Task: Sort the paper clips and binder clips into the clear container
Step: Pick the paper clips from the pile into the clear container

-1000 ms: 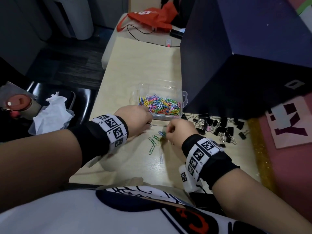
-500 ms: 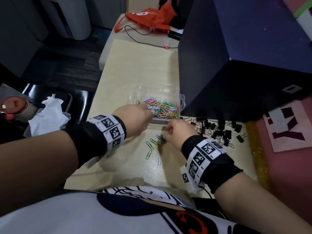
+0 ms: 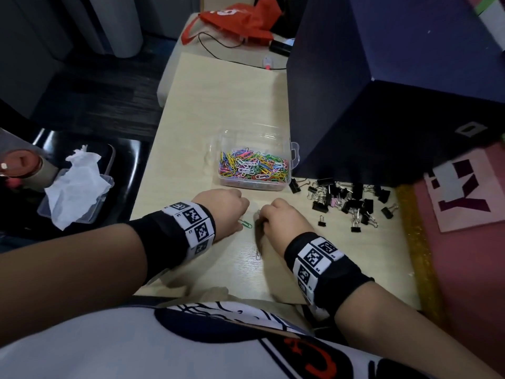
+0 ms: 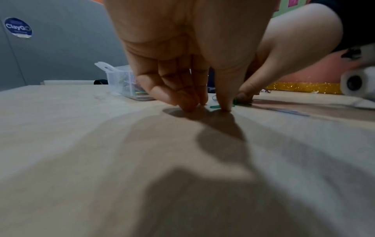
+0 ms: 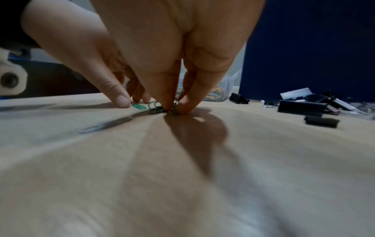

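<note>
The clear container (image 3: 293, 154) stands mid-table, filled with coloured paper clips (image 3: 254, 166). Black binder clips (image 3: 352, 199) lie in a loose heap to its right. In front of the container my two hands meet on the table. My right hand (image 5: 172, 109) pinches a small bunch of dark green paper clips (image 5: 155, 107) between thumb and forefinger against the tabletop. My left hand (image 4: 209, 107) stands on its fingertips, thumb and fingers either side of a flat green paper clip (image 4: 215, 106), which also shows in the head view (image 3: 245, 223). A grey paper clip (image 3: 258, 253) lies nearer me.
A large dark blue box (image 3: 382, 91) towers right of the container. A pink mat (image 3: 470, 242) with a gold glitter strip borders the table's right edge. A tray with tissue (image 3: 76, 187) sits off the table's left. A red bag (image 3: 240, 20) and cable lie far back.
My left hand came back from the container's front edge to the loose clips. The right hand drew several clips together; fewer lie loose now.
</note>
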